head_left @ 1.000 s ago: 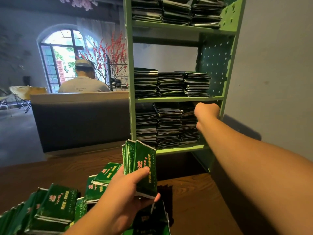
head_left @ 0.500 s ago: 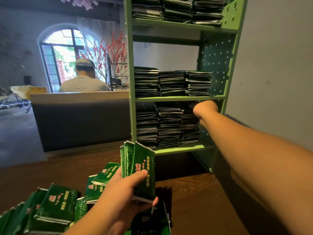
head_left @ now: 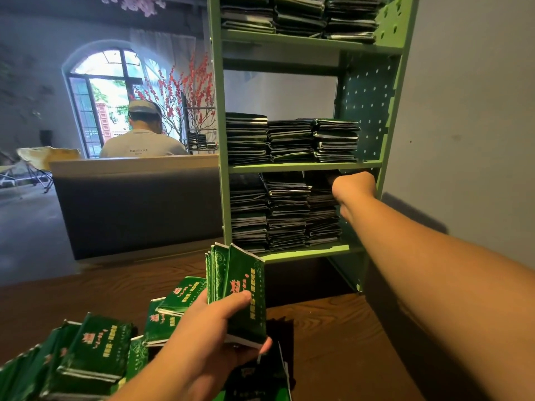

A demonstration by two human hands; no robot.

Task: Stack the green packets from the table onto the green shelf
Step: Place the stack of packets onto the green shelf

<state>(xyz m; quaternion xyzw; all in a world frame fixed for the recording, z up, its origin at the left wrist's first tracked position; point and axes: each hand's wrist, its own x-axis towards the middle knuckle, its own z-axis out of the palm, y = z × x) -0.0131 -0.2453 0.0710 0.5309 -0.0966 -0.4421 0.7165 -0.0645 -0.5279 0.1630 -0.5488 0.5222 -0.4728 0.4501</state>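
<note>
The left hand (head_left: 220,328) holds a bunch of shiny green packets (head_left: 240,290). The right hand (head_left: 351,188) reaches into the tall green metal shelf (head_left: 304,167).

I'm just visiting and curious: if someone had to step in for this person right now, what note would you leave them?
Left hand: grips a bunch of green packets, held upright over the table.
Right hand: reaching into the green shelf at the lowest tier's right stack; its fingers are hidden.
Done: three tiers already hold stacks.
Left: shelve the held bunch, then the loose packets lying on the table's left side.
</note>
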